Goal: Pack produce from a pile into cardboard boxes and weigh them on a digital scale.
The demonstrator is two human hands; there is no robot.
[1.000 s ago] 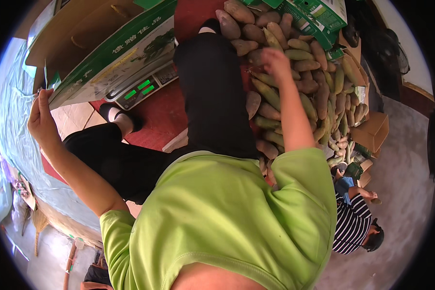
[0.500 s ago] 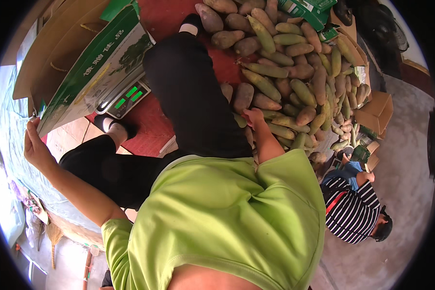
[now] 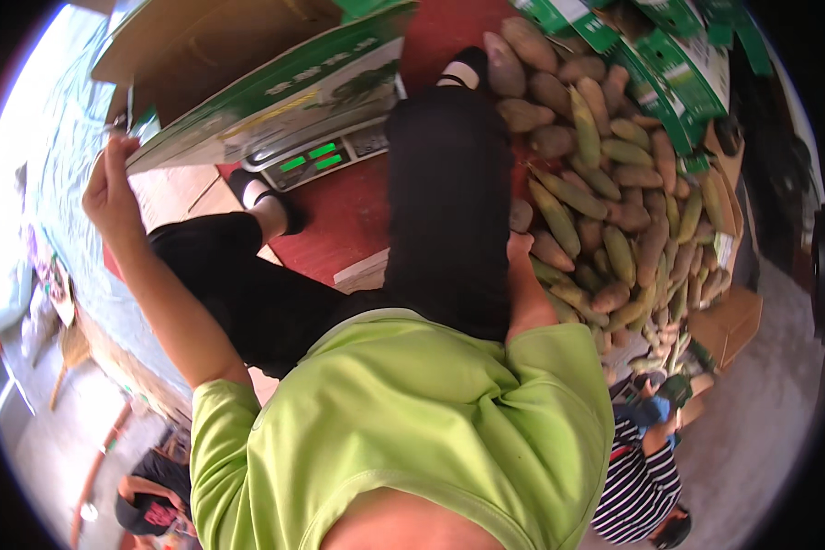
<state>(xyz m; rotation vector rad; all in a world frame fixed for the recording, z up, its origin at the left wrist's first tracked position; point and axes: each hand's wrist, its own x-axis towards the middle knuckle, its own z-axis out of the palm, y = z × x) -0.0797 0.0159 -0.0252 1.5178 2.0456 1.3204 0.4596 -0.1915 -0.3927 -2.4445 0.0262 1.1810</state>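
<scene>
My left hand point(image 3: 115, 192) is closed on the near left corner of a large green and white carton point(image 3: 266, 115) with brown inner walls. The carton is tilted over a weighing scale point(image 3: 316, 158) with lit green displays and hides part of it. To the right, my right hand point(image 3: 521, 246) is at the edge of a heap of long root vegetables point(image 3: 619, 257), some green, some reddish brown. A brownish root point(image 3: 520, 215) shows at its fingertips. My black-trousered leg hides part of these fingers, so I cannot tell whether they grip that root.
Green cartons point(image 3: 678, 78) stand behind the heap, and an open brown box point(image 3: 726, 325) lies on its right. A person in a striped shirt point(image 3: 637, 486) is at lower right, another in dark clothes point(image 3: 160, 486) at lower left. A broom point(image 3: 71, 353) stands at left.
The whole view has swung, so the carton, scale and heap sit farther right. My left hand keeps its hold on the carton. A person has come into view at lower left.
</scene>
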